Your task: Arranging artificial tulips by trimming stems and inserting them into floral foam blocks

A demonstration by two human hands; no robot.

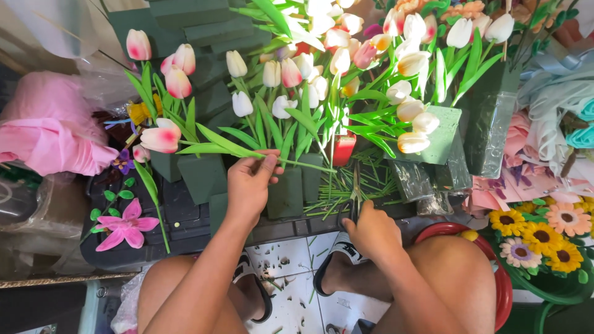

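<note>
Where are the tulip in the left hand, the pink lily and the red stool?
tulip [162,138], head view, on its pink-white bloom.
pink lily [127,227], head view, flower centre.
red stool [499,272], head view, right rim.

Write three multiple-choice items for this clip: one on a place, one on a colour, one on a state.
1. Where does the flat magenta artificial flower lie?
A. on the black tray's left part
B. on the floor tiles
C. on a knee

2. What colour is the folded tissue paper at far left?
A. blue
B. pink
C. white

3. What is the left hand doing?
A. resting open on a thigh
B. holding a long green artificial tulip stem
C. gripping scissors

Key: 1 A, it lies on the tray beside green foam blocks; 2 B, plainly pink; 3 B, fingers pinch the stem, while what the right hand holds is unclear.
</note>
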